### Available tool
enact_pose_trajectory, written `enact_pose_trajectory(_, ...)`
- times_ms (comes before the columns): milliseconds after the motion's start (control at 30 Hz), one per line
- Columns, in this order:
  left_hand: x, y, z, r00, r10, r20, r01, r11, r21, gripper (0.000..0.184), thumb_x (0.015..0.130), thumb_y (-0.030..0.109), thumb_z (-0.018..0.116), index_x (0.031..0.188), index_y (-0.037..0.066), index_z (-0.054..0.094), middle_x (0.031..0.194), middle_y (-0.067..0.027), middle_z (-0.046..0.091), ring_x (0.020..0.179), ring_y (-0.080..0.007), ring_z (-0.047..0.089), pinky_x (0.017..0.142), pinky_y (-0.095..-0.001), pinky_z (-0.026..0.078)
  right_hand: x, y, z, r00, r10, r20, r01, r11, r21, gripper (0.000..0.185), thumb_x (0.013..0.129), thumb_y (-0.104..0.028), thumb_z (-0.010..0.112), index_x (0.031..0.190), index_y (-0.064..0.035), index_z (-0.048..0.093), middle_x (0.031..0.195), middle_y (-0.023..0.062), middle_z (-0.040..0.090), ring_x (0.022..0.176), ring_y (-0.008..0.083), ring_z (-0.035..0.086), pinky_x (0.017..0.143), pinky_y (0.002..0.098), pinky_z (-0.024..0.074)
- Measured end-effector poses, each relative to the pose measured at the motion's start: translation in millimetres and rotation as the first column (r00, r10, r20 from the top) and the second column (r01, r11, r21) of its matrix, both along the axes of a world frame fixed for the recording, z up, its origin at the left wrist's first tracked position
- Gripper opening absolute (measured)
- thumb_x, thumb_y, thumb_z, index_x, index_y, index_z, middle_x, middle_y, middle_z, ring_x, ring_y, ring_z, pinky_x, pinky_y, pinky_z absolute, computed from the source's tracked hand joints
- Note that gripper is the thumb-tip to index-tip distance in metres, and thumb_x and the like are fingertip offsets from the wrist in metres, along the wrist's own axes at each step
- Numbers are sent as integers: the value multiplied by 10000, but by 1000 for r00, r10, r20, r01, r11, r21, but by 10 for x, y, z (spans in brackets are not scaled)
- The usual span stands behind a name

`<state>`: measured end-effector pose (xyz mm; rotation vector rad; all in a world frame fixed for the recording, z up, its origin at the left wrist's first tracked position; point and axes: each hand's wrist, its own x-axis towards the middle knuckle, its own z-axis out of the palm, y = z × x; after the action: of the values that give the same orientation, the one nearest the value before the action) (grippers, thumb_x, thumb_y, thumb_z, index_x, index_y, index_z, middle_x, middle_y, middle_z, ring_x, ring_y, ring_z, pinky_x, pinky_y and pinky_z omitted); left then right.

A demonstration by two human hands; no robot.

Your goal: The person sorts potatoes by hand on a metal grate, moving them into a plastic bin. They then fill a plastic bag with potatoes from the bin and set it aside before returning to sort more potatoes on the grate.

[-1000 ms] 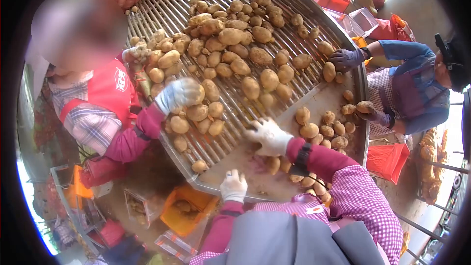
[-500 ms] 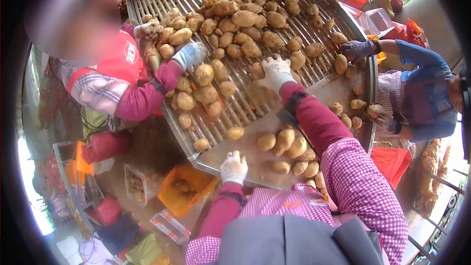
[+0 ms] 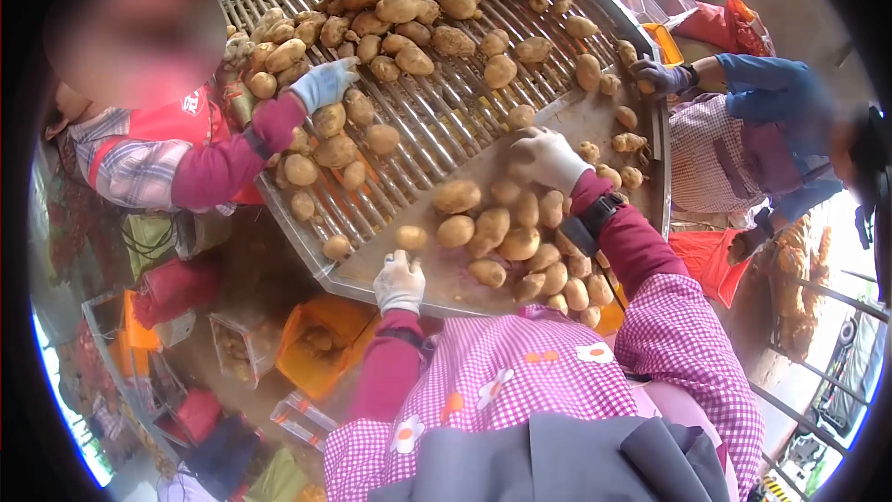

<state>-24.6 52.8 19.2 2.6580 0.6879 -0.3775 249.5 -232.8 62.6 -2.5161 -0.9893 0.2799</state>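
Observation:
My left hand [image 3: 400,281], in a white glove, rests at the near edge of the metal table [image 3: 446,284], its fingers just below a small potato [image 3: 411,238]. Whether those fingers grip anything is unclear. Farther up and to the right, my right hand [image 3: 550,160], also gloved, reaches over the boundary between the bars and the flat plate, its fingers spread and slightly blurred. A potato [image 3: 520,117] lies just beyond it. Several potatoes [image 3: 518,244] are gathered on the plate below my right hand. A larger heap [image 3: 398,8] covers the slatted bars.
A co-worker in a red apron [image 3: 177,121] reaches over the bars from the left. Another co-worker in blue [image 3: 780,121] stands at the right edge. An orange crate [image 3: 325,344] sits below the table, and a red crate [image 3: 711,260] stands at the right.
My right hand has come back from the bars toward the plate, and more potatoes now lie on the plate below it. The left co-worker's gloved hand has shifted slightly.

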Motion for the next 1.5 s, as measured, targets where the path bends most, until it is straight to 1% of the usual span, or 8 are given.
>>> enact_pose_trajectory(200, 0, -3, 44, 995, 65, 82, -60, 996, -63, 259, 942, 336, 703, 1056, 107, 663, 1043, -158, 720, 909, -390, 724, 806, -510, 561, -319, -71, 344, 939, -147, 311, 138, 989, 51, 138, 838, -97, 616, 938, -99, 711, 1028, 114, 691, 975, 362, 697, 846, 474, 562)
enact_pose_trajectory(333, -62, 58, -40, 969, 113, 219, -90, 989, -115, 264, 973, 346, 687, 1052, 96, 661, 931, -126, 720, 795, -338, 722, 721, -442, 566, -797, 251, 112, 996, 92, -10, -91, 963, -252, 271, 838, -49, 630, 1104, -78, 670, 1087, 149, 677, 932, 371, 727, 773, 453, 602)
enact_pose_trajectory(567, -64, 20, 338, 713, 538, -450, -363, -265, -893, 317, 1061, 402, 594, 1142, 98, 636, 871, -28, 640, 629, -140, 601, 485, -250, 428, -922, 330, 133, 973, -198, -115, 175, 967, -186, 351, 839, -66, 654, 1190, -68, 660, 1136, 200, 676, 1023, 393, 701, 871, 481, 573)
enact_pose_trajectory(867, -10, -584, 810, 679, 407, -611, -268, -638, -722, 530, 1006, 588, 591, 1167, 87, 650, 1020, -73, 697, 801, -212, 661, 579, -291, 508, -1436, 490, 682, 958, 157, -239, -78, 948, 310, 531, 792, -218, 759, 1294, -65, 679, 1234, 206, 696, 1123, 388, 669, 995, 450, 536)
enact_pose_trajectory(1033, -174, -389, 718, 798, 416, -436, -27, -698, -715, 583, 1014, 586, 585, 1195, 38, 666, 1287, -206, 671, 1125, -341, 655, 773, -406, 598, -863, 247, 210, 937, -252, 241, 230, 966, 118, 569, 812, -249, 781, 1330, -70, 628, 1344, 196, 633, 1244, 388, 593, 1043, 518, 470)
enact_pose_trajectory(1267, -404, -182, 910, 775, 448, -445, 183, -834, -520, 602, 1027, 546, 587, 1257, -7, 643, 1167, -176, 705, 1285, -395, 600, 1049, -589, 534, -663, 120, -241, 939, -246, 241, 311, 906, -286, 734, 770, -192, 829, 1451, -191, 553, 1480, 169, 503, 1228, 413, 591, 996, 524, 533)
enact_pose_trajectory(1300, -475, -113, 816, 812, 432, -393, 239, -860, -451, 645, 1022, 538, 599, 1380, 2, 612, 1558, -267, 459, 1467, -421, 433, 1146, -604, 463, -663, 154, -227, 937, -262, 231, 324, 897, -300, 735, 760, -191, 833, 1442, -199, 560, 1458, 172, 513, 1226, 414, 591, 986, 523, 539)
enact_pose_trajectory(1500, -806, 97, 841, 744, 538, -396, 386, -830, -403, 630, 1023, 515, 606, 1380, -4, 610, 1578, -277, 420, 1482, -424, 406, 1153, -613, 451, -598, 69, -289, 961, -206, 184, 250, 932, -263, 782, 724, -166, 845, 1446, -213, 548, 1401, 185, 542, 1181, 420, 631, 956, 507, 561)
